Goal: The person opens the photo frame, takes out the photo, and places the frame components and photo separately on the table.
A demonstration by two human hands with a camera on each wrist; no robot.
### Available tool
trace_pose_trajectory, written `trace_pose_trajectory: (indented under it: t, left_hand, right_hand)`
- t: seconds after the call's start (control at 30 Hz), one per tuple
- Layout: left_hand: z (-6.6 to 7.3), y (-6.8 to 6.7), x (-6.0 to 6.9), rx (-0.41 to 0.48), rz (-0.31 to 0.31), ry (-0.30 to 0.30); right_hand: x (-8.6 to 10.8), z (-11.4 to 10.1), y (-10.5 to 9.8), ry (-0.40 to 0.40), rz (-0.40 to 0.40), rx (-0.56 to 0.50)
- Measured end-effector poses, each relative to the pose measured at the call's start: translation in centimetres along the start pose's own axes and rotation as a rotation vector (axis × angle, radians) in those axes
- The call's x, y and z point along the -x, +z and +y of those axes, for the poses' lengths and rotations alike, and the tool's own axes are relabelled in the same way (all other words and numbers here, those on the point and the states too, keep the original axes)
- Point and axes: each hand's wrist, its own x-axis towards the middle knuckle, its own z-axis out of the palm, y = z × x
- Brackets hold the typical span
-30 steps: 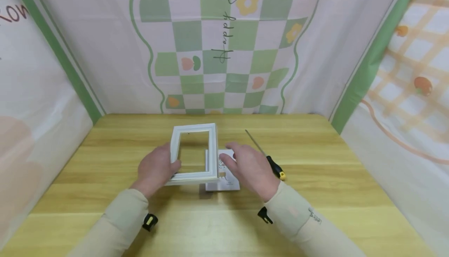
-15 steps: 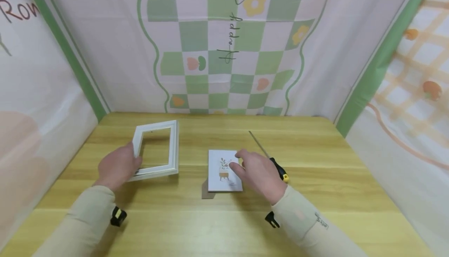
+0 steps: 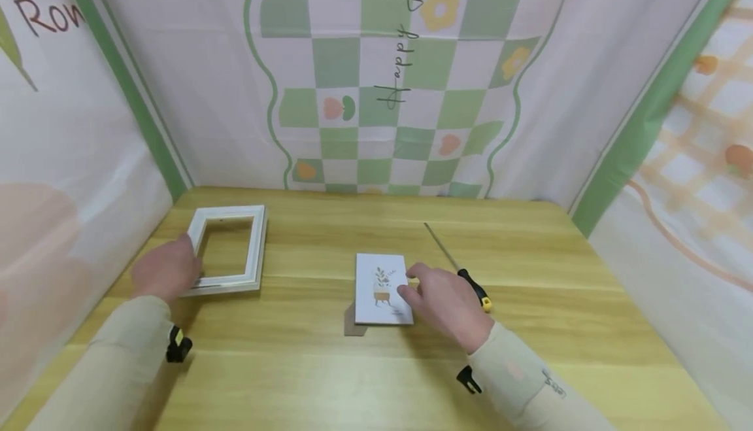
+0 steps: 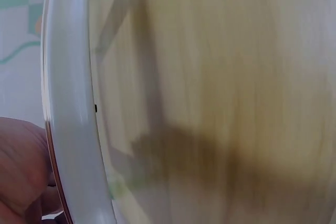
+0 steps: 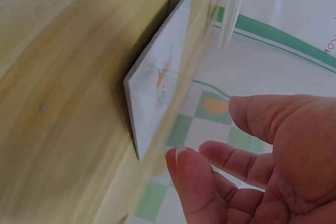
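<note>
My left hand [image 3: 167, 267] grips the left side of a white picture frame [image 3: 257, 241], whose opening shows the table behind it. In the left wrist view the frame's border [image 4: 71, 98] stands over a shadow on the wood. A card with a potted plant print [image 3: 381, 290] lies on the table, a brown flap [image 3: 353, 327] sticking out from under its lower left. Close to the card's right edge hovers my right hand [image 3: 451, 303], thumb and forefinger apart. The right wrist view shows a gap between those fingers and the card [image 5: 157, 77], with nothing held.
A screwdriver [image 3: 473, 288] with a black and yellow handle lies right of my right hand, its shaft pointing away. The wooden table [image 3: 317, 379] ends at a checkered cloth backdrop [image 3: 376, 91], with cloth walls at both sides.
My left hand has carried the frame leftward, off the card and out to the table's left side. The card is now fully uncovered. My right hand has stayed beside it.
</note>
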Motion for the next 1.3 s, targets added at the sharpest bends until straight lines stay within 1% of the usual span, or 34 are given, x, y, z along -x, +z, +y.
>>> trace_pose_trajectory:
  t: [0.2, 0.3, 0.43, 0.57, 0.73, 0.8, 1.0, 1.17, 1.3]
  left_hand:
    - [-1.2, 0.1, -0.9, -0.003, 0.008, 0.033]
    - [-1.6, 0.0, -1.4, -0.011, -0.001, 0.028]
    - [-1.8, -0.1, -1.9, -0.031, -0.014, 0.005]
    - [-2.2, -0.1, -2.4, -0.023, -0.023, -0.023]
    - [-2.9, 0.2, -2.8, -0.016, 0.001, -0.031]
    - [-3.1, 0.3, -2.9, -0.015, 0.015, -0.029]
    - [-3.6, 0.5, -2.8, -0.013, 0.014, -0.036]
    - [-3.8, 0.7, -2.8, -0.019, 0.026, -0.03]
    - [-3.7, 0.7, -2.7, -0.016, 0.001, -0.045]
  right_hand:
    - [0.2, 0.4, 0.2, 0.008, -0.012, 0.001]
    - [0.3, 0.5, 0.3, 0.002, -0.021, -0.003]
    - [0.3, 0.6, 0.5, -0.004, -0.019, -0.009]
    - [0.3, 0.6, 0.7, -0.007, -0.017, -0.009]
    - [0.3, 0.6, 0.9, -0.005, -0.027, -0.001]
    - [0.3, 0.6, 1.0, -0.004, -0.031, 0.003]
    - [0.4, 0.6, 1.0, 0.004, -0.047, 0.008]
    - [0.2, 0.6, 1.0, 0.006, -0.06, 0.01]
    - [0.1, 0.7, 1.1, 0.012, -0.065, 0.024]
